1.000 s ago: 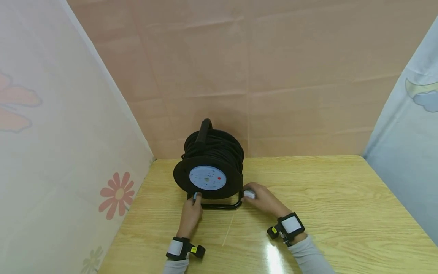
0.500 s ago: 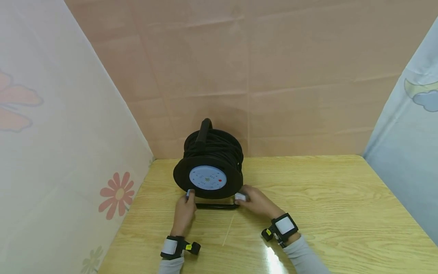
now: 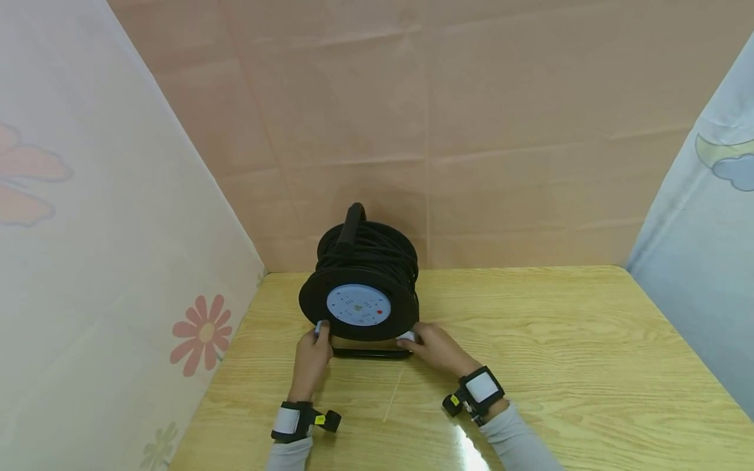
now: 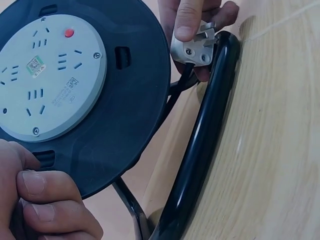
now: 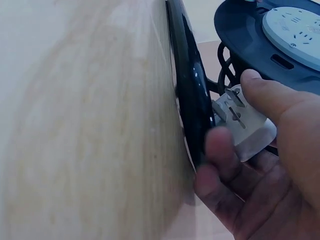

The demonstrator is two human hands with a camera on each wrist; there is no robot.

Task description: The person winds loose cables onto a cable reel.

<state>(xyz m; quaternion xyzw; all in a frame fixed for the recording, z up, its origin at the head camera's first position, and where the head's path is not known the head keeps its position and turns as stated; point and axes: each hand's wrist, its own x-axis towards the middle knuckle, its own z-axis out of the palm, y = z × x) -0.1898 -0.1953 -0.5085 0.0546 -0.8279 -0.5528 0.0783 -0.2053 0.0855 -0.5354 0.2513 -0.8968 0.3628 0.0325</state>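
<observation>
A black cable reel [image 3: 309, 307], wound with black cable, stands on the table with its white socket plate [image 3: 358, 305] facing me. My left hand [image 3: 312, 358] grips a small light-blue knob [image 3: 319, 327] at the lower left of the reel's front disc. In the left wrist view its curled fingers [image 4: 55, 200] hide the knob. My right hand [image 3: 438, 350] holds a white three-pin plug [image 5: 245, 125] between thumb and fingers, its metal pins bare. The plug sits right beside the black tube stand [image 4: 200, 130], below the reel's right side.
The wood-grain table [image 3: 559, 366] extends to the right. Behind the reel rises a tan backdrop [image 3: 501, 163]. A flowered white sheet [image 3: 118, 229] borders the left side, and another pale sheet [image 3: 701, 261] the right.
My left hand has moved left and slightly up with the knob, and the socket plate has turned a little clockwise. My right hand has shifted left with the plug, toward the stand.
</observation>
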